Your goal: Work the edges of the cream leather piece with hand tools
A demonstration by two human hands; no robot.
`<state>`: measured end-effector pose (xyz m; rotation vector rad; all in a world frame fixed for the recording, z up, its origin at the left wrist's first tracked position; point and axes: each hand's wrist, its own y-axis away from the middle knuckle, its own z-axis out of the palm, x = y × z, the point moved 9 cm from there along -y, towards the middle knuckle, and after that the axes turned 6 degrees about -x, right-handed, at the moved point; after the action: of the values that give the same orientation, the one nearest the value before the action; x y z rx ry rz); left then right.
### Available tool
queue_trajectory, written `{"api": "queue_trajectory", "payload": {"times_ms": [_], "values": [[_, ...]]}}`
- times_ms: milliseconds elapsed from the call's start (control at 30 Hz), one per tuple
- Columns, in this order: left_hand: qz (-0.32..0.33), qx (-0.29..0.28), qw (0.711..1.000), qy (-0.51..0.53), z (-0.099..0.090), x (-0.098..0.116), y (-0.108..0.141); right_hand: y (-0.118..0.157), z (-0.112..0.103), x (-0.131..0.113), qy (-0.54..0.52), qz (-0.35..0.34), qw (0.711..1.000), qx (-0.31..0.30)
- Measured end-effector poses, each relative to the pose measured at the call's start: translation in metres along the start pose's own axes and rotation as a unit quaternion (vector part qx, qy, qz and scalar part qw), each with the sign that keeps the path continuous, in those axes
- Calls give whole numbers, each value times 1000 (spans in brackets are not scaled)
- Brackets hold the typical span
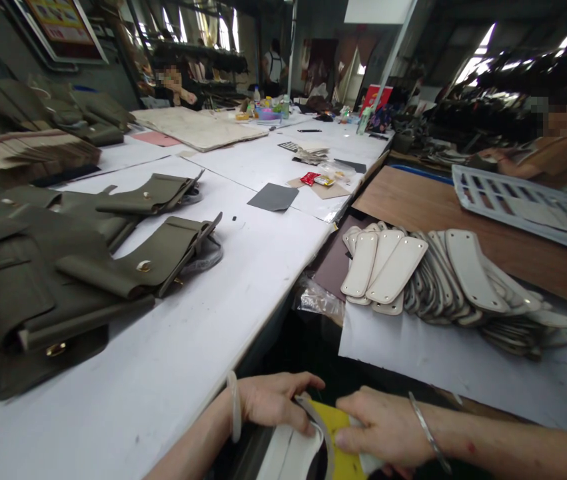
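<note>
At the bottom centre, my left hand (276, 400) lies over a white curved piece (290, 450), its thumb on top and its fingers over the upper edge. Right beside it, my right hand (380, 427) has its thumb and fingers closed on a yellow item (338, 433) with a grey curved edge. A pale piece shows under my right fingers. Both hands are low in the picture, in front of the dark gap by the white table (243, 293). The lower parts of both items are cut off by the frame.
Olive-green leather bags (153, 253) cover the table's left side. White strap-shaped pieces (473, 267) are piled at the right, near a brown board (413, 200). A grey sheet (273, 197) lies mid-table. A person (558, 150) sits at the far right; others are farther back.
</note>
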<state>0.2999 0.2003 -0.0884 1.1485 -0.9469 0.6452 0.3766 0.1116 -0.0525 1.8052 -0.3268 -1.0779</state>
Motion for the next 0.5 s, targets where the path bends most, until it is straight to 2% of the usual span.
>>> {"api": "queue_trajectory", "payload": {"times_ms": [267, 400, 500], "values": [[-3, 4, 1000, 1, -1, 3, 2, -7, 14, 8, -41, 23, 999, -10], [5, 8, 999, 43, 0, 0, 0, -2, 19, -1, -58, 57, 997, 4], [12, 13, 997, 68, 0, -3, 0, 0, 19, -13, -58, 40, 997, 25]]}}
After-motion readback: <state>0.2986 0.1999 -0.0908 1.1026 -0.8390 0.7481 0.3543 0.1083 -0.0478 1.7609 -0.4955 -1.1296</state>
